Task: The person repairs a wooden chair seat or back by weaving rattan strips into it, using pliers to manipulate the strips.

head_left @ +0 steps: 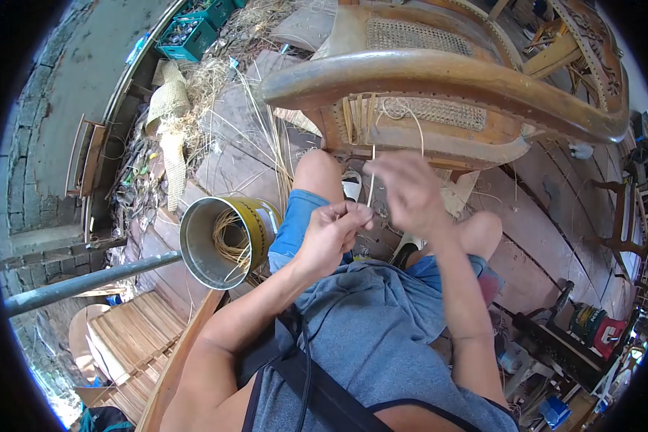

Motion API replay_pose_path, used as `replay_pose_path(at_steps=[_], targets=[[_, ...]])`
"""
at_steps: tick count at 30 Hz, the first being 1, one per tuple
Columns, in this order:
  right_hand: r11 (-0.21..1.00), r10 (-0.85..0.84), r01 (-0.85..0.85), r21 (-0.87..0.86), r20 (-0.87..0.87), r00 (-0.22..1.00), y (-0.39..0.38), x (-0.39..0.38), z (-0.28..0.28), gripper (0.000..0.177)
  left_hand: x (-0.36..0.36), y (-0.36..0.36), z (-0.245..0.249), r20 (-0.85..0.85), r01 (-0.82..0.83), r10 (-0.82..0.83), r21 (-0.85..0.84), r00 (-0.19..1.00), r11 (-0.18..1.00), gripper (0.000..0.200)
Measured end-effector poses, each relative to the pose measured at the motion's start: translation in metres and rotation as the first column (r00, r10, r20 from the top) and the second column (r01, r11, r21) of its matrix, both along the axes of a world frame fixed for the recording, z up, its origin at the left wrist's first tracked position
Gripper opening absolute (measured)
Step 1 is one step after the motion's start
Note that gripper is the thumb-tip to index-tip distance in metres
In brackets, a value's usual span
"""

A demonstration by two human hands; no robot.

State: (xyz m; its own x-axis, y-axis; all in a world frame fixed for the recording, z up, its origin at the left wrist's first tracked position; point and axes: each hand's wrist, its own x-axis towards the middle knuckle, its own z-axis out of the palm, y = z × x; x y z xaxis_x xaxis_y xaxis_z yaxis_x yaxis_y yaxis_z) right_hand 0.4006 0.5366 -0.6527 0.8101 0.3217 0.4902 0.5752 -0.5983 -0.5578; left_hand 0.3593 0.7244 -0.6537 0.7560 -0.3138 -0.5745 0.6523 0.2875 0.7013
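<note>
My left hand (335,230) is closed in a pinch in front of my lap, holding a thin cane strand (371,189) that runs up toward the chair. Just to its right and a little higher, my right hand (410,191) is blurred by motion, its fingers pointing left across the strand. Before me stands a wooden chair (439,65) with a curved, worn rail. Woven cane panels (439,111) fill its frame, and loose strands hang at the left end of the lower one. A looped strand (407,108) drops from that panel behind my right hand.
A yellow bucket (255,223) with coiled cane inside stands left of my knee, beside a metal pipe (93,284). Cane strips and shavings (209,79) litter the floor. Teal crates (187,36) sit by the wall. Tools and a red-capped container (606,333) lie at right.
</note>
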Motion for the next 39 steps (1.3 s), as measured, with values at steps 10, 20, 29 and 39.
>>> replay_pose_path(at_steps=[10, 20, 29, 39], targets=[[0.835, -0.150, 0.231, 0.499, -0.196, 0.969, 0.042, -0.019, 0.042, 0.010, 0.017, 0.017, 0.083, 0.407, 0.029, 0.027, -0.132, 0.913, 0.991, 0.023], [0.407, 0.032, 0.457, 0.791, -0.512, 0.858, 0.048, 0.032, 0.042, 0.019, 0.185, 0.010, 0.137, 0.770, -0.284, -0.503, 0.622, 0.393, 0.730, 0.035], [0.353, 0.054, 0.438, 0.827, -0.485, 0.873, 0.046, 0.032, 0.046, 0.017, 0.228, -0.020, 0.116, 0.572, 0.100, -0.652, 0.709, 0.499, 0.698, 0.038], [0.341, 0.072, 0.412, 0.845, -0.461, 0.885, 0.049, 0.034, 0.046, 0.014, 0.223, -0.017, 0.116, 0.563, 0.141, -0.659, 0.697, 0.499, 0.703, 0.033]])
